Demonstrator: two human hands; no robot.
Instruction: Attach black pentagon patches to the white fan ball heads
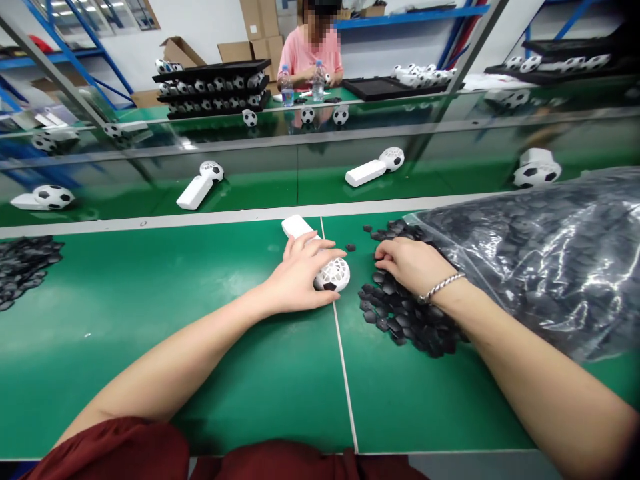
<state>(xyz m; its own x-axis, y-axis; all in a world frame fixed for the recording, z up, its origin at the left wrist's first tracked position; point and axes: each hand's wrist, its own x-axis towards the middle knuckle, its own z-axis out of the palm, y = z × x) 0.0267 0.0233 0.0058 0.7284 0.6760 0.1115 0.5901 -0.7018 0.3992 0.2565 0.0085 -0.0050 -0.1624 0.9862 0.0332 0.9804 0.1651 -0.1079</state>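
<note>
My left hand (303, 270) is wrapped over a white soccer-ball fan (334, 272) lying on the green table, its round openwork head showing between thumb and fingers. The fan's plain white handle (295, 225) points away to the upper left. One black patch shows on the head near my thumb. To the right, my right hand (407, 263), with a twisted bracelet at the wrist, has its fingertips pinched together over a pile of small black pentagon pieces (395, 313). Whatever is between those fingertips is hidden. A single black piece (351, 247) lies between the two hands.
A large clear bag of black pieces (560, 260) sits at the right, and another black pile (25, 267) at the far left. Beyond the pale rail (240, 217), several similar fans (367, 172) lie on a green belt. A person in pink (315, 57) sits opposite, near stacked trays (215, 87).
</note>
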